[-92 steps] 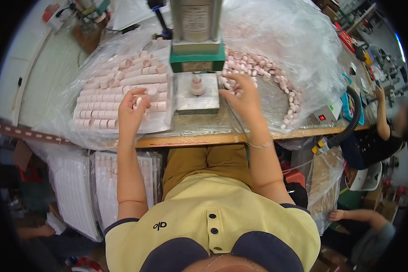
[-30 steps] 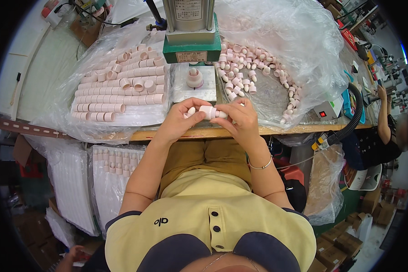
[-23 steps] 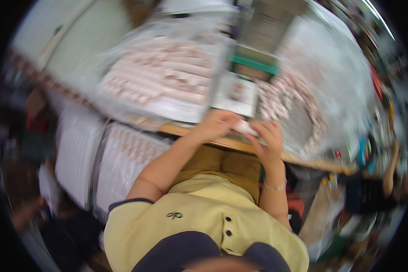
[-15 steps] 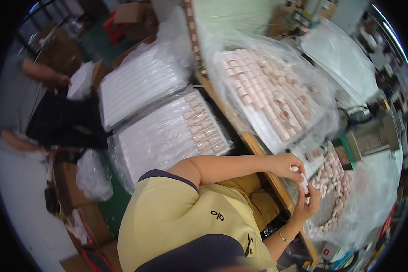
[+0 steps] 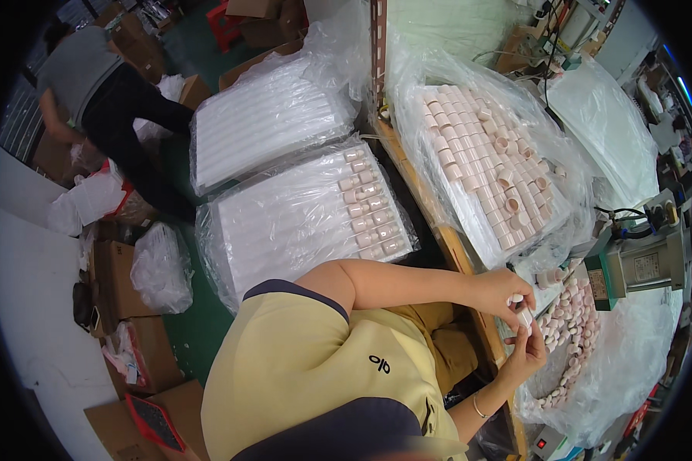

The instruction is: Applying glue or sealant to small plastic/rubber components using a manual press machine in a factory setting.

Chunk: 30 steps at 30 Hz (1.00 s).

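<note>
Clock read off the whole view. Left hand, 4 o'clock, over the near table side: thumb and fingers curled, pinching a pale cap, with a white bulb poking out beside it. Right hand just below, fingertips pressed together on the cap's lower end; exact finger contact too small to tell. Writing: dark lettering on the yellow shirt, toward 6 o'clock; label on the press, 3 o'clock, print too small to read. Pile of capped pieces just right of the hands, 4 o'clock, plastic sheet spread beyond. Rows of pink rings on a white board, 2 o'clock, some at the far side tipped. Edges: wooden table edge slants from near 1 down to 5 o'clock, left forearm reaching across it. Dark gap between that edge and the wrapped tray, 9 to 10 o'clock, caps lined up along its right end. Ribbed tray touching it, 11 o'clock. Green floor shows between trays and cartons, 8 o'clock. Co-worker bent over, 10 o'clock, well apart from the hands.
</note>
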Motion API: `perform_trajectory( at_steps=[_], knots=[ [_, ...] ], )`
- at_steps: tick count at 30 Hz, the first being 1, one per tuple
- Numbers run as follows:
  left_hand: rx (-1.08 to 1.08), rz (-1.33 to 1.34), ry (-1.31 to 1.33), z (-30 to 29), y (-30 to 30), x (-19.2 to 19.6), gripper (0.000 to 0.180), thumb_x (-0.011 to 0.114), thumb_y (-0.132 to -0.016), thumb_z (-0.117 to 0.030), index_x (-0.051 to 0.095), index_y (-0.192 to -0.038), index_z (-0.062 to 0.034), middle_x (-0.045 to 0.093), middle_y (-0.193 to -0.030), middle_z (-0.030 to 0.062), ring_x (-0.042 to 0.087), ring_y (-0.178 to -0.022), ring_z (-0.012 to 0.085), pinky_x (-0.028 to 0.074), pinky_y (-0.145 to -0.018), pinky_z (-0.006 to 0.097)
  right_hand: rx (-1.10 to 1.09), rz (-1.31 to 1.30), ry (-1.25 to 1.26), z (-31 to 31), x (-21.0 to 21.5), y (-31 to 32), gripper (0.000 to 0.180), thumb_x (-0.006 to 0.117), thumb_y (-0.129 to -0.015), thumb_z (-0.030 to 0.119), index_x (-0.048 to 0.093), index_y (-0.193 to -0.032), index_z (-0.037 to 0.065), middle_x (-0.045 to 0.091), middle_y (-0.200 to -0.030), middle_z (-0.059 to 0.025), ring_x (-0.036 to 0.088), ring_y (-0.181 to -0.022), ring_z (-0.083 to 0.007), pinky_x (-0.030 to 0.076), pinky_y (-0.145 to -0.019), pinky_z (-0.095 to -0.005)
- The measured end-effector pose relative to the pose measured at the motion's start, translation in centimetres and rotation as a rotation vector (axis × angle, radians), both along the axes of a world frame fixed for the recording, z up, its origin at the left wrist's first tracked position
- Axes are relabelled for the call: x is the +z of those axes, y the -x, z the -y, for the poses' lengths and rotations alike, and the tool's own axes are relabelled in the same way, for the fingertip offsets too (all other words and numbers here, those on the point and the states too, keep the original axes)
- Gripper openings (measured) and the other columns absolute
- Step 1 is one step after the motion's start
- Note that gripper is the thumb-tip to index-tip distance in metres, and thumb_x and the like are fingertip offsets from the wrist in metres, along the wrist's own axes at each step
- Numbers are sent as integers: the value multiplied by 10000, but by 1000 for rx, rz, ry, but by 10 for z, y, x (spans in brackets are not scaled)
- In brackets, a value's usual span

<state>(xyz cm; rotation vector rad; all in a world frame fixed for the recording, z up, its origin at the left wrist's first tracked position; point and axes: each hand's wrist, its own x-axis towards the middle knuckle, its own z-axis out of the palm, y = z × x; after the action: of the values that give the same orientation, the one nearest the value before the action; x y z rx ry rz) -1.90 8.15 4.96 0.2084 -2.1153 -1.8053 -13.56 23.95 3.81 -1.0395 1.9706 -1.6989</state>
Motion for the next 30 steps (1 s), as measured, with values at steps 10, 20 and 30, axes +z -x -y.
perform_trajectory(
  at_steps=[10, 20, 30],
  knots=[
    [568, -303, 583, 25, 124, -35, 234, 743, -640, -143, 675, -846, -57, 566, -1013, 75, 525, -968, 278, 457, -798, 347, -201, -165, -120, 23, -7, 71, 251, 644, -857, 107, 609, -1090, 19, 596, -783, -14, 482, -651, -37, 375, -580, -173],
    [645, -325, -251, 47, 96, -16, 37, 639, -789, -104, 652, -771, -74, 655, -853, 64, 589, -857, 217, 468, -720, 306, -36, -520, -176, 90, -6, 93, 255, 666, -787, 95, 610, -1028, 33, 610, -876, -30, 506, -646, -96, 424, -573, -232],
    [188, -615, -1462, 83, 26, -19, 305, 648, -830, -90, 503, -1098, -106, 600, -1036, 97, 607, -969, 234, 507, -866, 460, -38, -556, -279, 88, -6, 93, 364, 687, -746, 130, 586, -1088, 57, 582, -892, -21, 513, -741, -128, 424, -670, -298]
  ],
)
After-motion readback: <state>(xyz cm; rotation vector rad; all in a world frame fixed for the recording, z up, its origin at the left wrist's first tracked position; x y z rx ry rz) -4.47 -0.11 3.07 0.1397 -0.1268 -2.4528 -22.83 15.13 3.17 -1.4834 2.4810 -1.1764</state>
